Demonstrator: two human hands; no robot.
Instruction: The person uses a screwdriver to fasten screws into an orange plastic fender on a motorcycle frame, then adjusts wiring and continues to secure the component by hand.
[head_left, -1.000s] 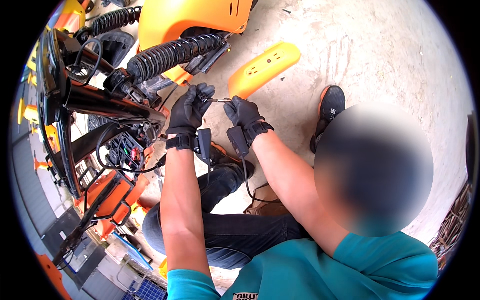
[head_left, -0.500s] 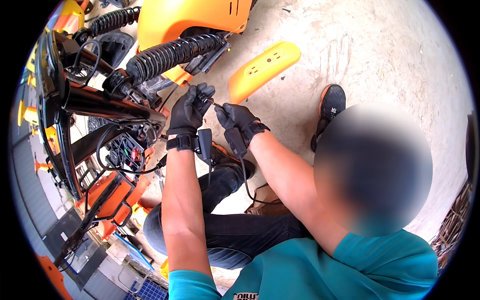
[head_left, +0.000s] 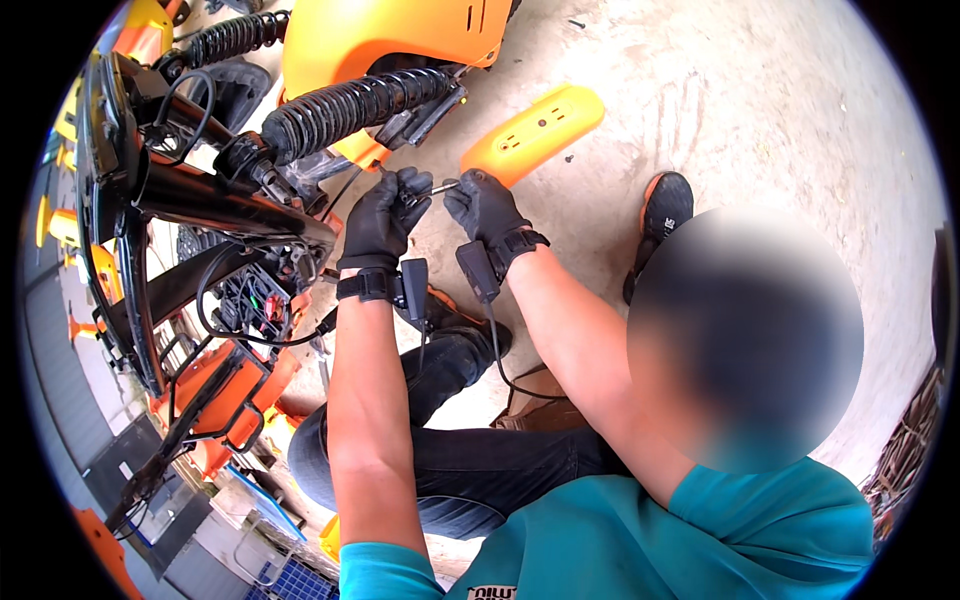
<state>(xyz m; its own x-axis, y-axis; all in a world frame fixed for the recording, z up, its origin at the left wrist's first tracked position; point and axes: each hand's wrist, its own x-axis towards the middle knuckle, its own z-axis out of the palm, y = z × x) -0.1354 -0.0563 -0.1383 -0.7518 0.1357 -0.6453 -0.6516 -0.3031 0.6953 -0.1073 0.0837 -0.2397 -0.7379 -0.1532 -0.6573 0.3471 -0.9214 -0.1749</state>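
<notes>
My left hand (head_left: 378, 222), in a black glove, is closed around one end of a thin metal rod (head_left: 438, 190), beside the vehicle's black frame tube (head_left: 215, 205). The rod's other end meets the pinched fingertips of my gloved right hand (head_left: 487, 208). Whether it is a bolt or a tool shaft I cannot tell, since the fingers cover both ends. Just beyond my hands, an orange-yellow plastic panel (head_left: 535, 130) with slots lies on the floor. Both wrists carry black straps with small dark boxes and cables.
A black coil-spring shock absorber (head_left: 355, 112) slants above my hands, beneath an orange body panel (head_left: 390, 45). Loose wiring (head_left: 255, 300) hangs by the frame at left. Small dark screws (head_left: 577, 24) lie on the concrete floor. A cardboard piece (head_left: 535, 400) is near my knee.
My right hand has moved slightly up and right, away from the left, so more of the metal rod shows between them. The left hand has barely shifted.
</notes>
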